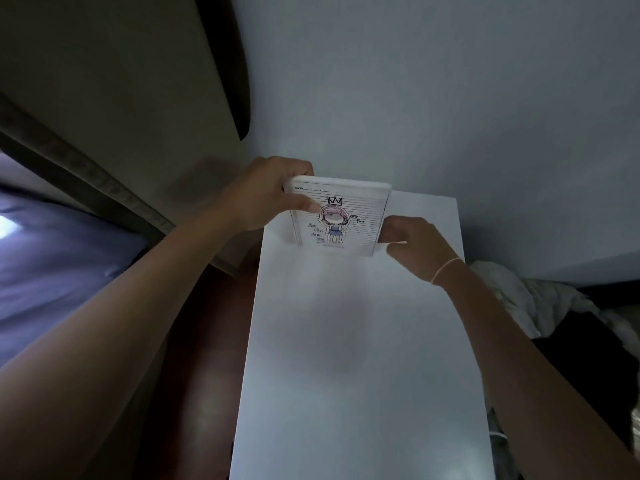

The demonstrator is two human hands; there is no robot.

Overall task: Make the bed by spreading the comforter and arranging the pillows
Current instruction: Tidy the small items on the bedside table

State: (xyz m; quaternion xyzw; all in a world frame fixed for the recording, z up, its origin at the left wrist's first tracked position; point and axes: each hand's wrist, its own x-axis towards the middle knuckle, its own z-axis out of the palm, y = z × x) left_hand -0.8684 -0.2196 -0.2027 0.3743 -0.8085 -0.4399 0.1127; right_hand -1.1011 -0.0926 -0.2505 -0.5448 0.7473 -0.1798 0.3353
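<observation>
A white lined notebook (349,220) with a drawing of a crowned girl on its cover stands tilted on the far end of a white cabinet top (356,358). My left hand (266,195) grips its upper left corner, thumb on the cover. My right hand (412,240) holds its right edge, fingers curled around it. The bed's blue-purple sheet (59,258) shows at the far left, below a padded beige headboard (104,109). No comforter or pillow is plainly in view.
A pale wall (450,98) rises right behind the cabinet. Crumpled white cloth (530,299) lies on something dark to the right of the cabinet. Reddish wooden floor (207,341) shows in the gap between bed and cabinet.
</observation>
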